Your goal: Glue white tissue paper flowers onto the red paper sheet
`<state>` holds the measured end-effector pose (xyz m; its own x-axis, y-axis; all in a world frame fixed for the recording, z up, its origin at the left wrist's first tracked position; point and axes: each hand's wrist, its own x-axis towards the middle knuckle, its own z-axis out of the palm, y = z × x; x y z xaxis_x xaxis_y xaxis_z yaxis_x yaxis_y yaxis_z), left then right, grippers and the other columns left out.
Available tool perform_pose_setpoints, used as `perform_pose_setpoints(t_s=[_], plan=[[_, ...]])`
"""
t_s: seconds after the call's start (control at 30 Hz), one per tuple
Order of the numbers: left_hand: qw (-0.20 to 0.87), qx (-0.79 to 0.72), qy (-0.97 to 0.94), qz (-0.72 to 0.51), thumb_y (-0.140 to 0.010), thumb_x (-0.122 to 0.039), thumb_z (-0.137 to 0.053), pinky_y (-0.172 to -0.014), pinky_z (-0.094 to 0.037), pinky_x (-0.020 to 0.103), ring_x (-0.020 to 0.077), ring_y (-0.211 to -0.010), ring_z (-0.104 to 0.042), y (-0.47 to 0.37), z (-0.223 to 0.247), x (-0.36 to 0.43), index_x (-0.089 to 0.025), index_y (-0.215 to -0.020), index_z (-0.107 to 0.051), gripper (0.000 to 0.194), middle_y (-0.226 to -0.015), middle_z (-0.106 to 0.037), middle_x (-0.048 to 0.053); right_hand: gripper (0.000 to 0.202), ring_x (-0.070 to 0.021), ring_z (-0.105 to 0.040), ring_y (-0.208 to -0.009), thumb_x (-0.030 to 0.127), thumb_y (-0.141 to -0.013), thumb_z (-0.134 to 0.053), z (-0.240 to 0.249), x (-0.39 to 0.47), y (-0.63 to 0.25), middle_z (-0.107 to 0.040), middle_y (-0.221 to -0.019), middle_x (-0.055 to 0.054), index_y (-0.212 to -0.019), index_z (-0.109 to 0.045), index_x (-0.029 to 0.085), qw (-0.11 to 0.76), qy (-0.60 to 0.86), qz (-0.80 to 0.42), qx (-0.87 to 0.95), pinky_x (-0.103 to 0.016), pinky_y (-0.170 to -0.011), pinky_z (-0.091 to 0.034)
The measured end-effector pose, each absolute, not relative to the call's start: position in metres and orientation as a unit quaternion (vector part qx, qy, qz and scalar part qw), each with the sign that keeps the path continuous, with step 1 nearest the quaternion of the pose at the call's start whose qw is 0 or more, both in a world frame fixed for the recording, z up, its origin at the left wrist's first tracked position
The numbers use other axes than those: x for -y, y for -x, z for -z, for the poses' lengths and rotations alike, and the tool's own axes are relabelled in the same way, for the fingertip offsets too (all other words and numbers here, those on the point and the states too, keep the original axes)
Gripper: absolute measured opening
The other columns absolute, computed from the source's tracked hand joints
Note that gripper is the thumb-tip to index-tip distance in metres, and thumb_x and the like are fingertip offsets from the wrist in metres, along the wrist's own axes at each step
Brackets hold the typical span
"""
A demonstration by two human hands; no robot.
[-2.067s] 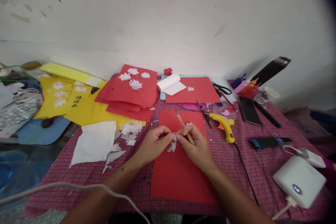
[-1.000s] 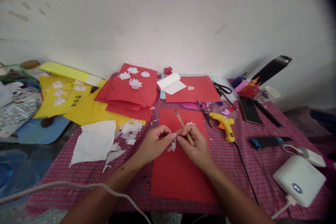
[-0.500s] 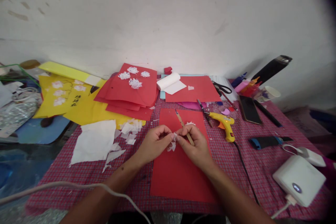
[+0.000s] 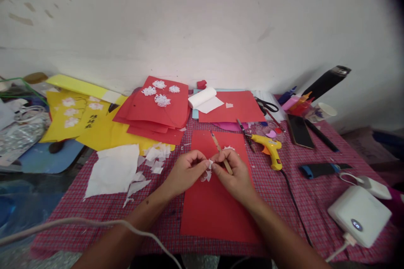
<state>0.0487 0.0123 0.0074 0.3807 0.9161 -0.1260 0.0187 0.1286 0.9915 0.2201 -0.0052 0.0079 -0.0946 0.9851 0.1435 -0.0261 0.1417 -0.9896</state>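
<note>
My left hand (image 4: pixel 191 171) is closed, pinching a small piece of thin white paper (image 4: pixel 211 163) between thumb and forefinger. My right hand (image 4: pixel 232 172) meets it from the other side, its fingertips on the same scrap. A flat wooden stick (image 4: pixel 217 142) with a dark tip is tucked in the right hand's fingers, tilted away from me. Both hands hover over a red sheet (image 4: pixel 217 214). Below the fingertips, more crumpled white paper bits (image 4: pixel 206 175) show against the red. A white paper flower (image 4: pixel 229 148) is partly hidden behind the right hand.
Left are a white paper sheet (image 4: pixel 112 170), loose paper squares (image 4: pixel 156 157) and red cards (image 4: pixel 151 109) bearing white flowers. A yellow glue gun (image 4: pixel 268 149), phone (image 4: pixel 300 131), craft knife (image 4: pixel 320 170) and white power adapter (image 4: pixel 360 216) lie right. A cable (image 4: pixel 126 223) crosses in front.
The white scrap between my fingertips has shifted slightly and shows a little more. Both hands and the stick stay almost in place.
</note>
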Motion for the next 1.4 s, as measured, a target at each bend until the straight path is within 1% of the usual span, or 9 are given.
perform_pose_setpoints(t_s=[0.23,0.53,0.8,1.0,1.17,1.4], plan=[[0.631,-0.426,-0.536,-0.365,-0.09,-0.036,-0.062,-0.058,-0.046,0.024,0.0114,-0.057,-0.059,-0.0505,-0.0113,-0.0119,-0.017,-0.08,-0.057,0.023,-0.065,-0.063,0.0,0.017,-0.0151,-0.059,-0.072,0.017,-0.086,-0.063,-0.0082,0.0059,-0.2202,-0.061,-0.084,0.001,-0.087,-0.049,0.025,0.509,0.432,-0.482,0.568,-0.029,-0.066,-0.051],[0.633,-0.421,-0.537,-0.365,-0.091,-0.038,-0.063,-0.059,-0.047,0.024,0.0117,-0.059,-0.06,-0.0501,-0.0109,-0.0117,-0.017,-0.081,-0.058,0.024,-0.067,-0.065,0.0,0.017,-0.0155,-0.059,-0.071,0.023,-0.087,-0.065,-0.0098,0.0061,-0.221,-0.061,-0.085,0.001,-0.088,-0.048,0.026,0.507,0.413,-0.504,0.564,-0.03,-0.066,-0.051],[0.606,-0.427,-0.563,-0.365,-0.093,-0.036,-0.06,-0.06,-0.046,0.024,0.0114,-0.06,-0.06,-0.0499,-0.0071,-0.011,-0.016,-0.082,-0.058,0.023,-0.068,-0.064,0.0,0.018,-0.0153,-0.058,-0.07,0.023,-0.088,-0.066,-0.0067,0.0057,-0.2199,-0.061,-0.083,0.001,-0.087,-0.048,0.026,0.508,0.434,-0.495,0.555,-0.03,-0.066,-0.05],[0.608,-0.423,-0.566,-0.361,-0.094,-0.035,-0.059,-0.06,-0.046,0.024,0.0112,-0.06,-0.059,-0.0504,-0.0083,-0.0119,-0.017,-0.082,-0.057,0.022,-0.068,-0.064,0.0,0.017,-0.0145,-0.058,-0.067,0.02,-0.086,-0.064,-0.0078,0.0052,-0.2183,-0.06,-0.081,0.002,-0.086,-0.048,0.026,0.513,0.427,-0.499,0.552,-0.028,-0.062,-0.049],[0.618,-0.421,-0.558,-0.36,-0.093,-0.034,-0.06,-0.06,-0.046,0.024,0.011,-0.059,-0.058,-0.0508,-0.0101,-0.0125,-0.016,-0.081,-0.057,0.022,-0.067,-0.063,0.0,0.017,-0.014,-0.058,-0.068,0.016,-0.085,-0.063,-0.0093,0.0046,-0.2178,-0.061,-0.082,0.002,-0.086,-0.049,0.025,0.52,0.42,-0.506,0.545,-0.028,-0.063,-0.05],[0.618,-0.418,-0.555,-0.367,-0.092,-0.033,-0.06,-0.059,-0.046,0.024,0.0104,-0.059,-0.057,-0.051,-0.0121,-0.0107,-0.016,-0.081,-0.056,0.021,-0.068,-0.062,-0.001,0.017,-0.0139,-0.058,-0.068,0.016,-0.085,-0.064,-0.0093,0.0044,-0.2187,-0.062,-0.082,0.002,-0.086,-0.049,0.025,0.517,0.421,-0.504,0.549,-0.027,-0.063,-0.049]])
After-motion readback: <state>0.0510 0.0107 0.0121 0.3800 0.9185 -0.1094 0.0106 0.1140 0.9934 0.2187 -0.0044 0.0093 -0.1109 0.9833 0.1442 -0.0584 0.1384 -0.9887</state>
